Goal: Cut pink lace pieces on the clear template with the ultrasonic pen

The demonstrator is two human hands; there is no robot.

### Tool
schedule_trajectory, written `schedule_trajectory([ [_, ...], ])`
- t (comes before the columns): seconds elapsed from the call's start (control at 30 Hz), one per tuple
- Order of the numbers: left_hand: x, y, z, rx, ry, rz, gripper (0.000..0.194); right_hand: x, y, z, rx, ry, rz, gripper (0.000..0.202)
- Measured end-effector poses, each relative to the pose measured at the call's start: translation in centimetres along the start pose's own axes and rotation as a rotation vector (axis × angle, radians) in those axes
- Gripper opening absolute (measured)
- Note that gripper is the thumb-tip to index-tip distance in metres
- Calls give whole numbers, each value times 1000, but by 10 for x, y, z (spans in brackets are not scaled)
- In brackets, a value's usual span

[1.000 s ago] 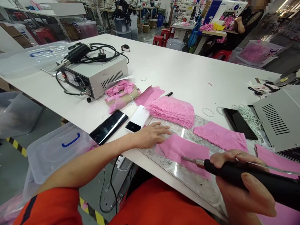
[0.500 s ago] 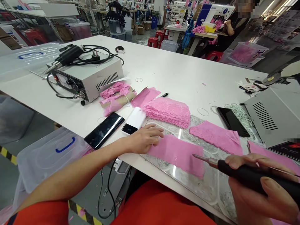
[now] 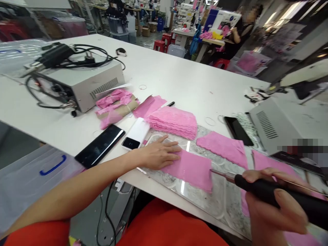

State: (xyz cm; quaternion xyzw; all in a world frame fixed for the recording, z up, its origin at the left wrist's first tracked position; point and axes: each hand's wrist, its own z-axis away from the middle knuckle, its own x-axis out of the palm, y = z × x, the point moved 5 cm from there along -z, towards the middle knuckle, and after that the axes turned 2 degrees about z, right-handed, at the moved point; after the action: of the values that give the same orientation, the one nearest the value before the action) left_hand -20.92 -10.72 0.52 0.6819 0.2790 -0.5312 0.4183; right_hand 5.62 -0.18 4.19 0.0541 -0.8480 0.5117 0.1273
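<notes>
My left hand (image 3: 162, 153) lies flat, fingers spread, on the left end of a pink fabric piece (image 3: 197, 169). That piece rests on a clear plastic sheet over a grey patterned surface (image 3: 217, 201). In my right hand (image 3: 274, 201) is a black-handled tool with a pointed metal tip (image 3: 222, 175). Its tip is at the right edge of the fabric; whether it touches, I cannot tell. Behind the fabric sits a stack of pink lace pieces (image 3: 176, 119), and a single pink piece (image 3: 222, 145) lies to its right.
A black phone (image 3: 99, 146) and a white power bank (image 3: 135, 133) lie left of the stack. A grey control box (image 3: 94, 82) carries a second corded tool. Another grey box (image 3: 287, 116) and a dark phone (image 3: 238, 131) are at right. A co-worker (image 3: 238, 37) sits by a sewing machine.
My left hand has slid right over the fabric and its fingers are more spread. The tool's tip now meets the fabric's right edge in view instead of overlapping it. My view has shifted right.
</notes>
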Motion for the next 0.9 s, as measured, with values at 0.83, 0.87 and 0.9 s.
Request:
schedule_trajectory([
  [0.83,24,49,-73,275,19,-44,39,-5,-10,-11,-110,-81,-100,27],
  [0.87,26,52,-77,288,10,-49,40,-6,-9,-12,-103,-81,-99,27],
  [0.9,28,54,-81,299,5,-51,40,-6,-8,-12,-96,-78,-98,27],
])
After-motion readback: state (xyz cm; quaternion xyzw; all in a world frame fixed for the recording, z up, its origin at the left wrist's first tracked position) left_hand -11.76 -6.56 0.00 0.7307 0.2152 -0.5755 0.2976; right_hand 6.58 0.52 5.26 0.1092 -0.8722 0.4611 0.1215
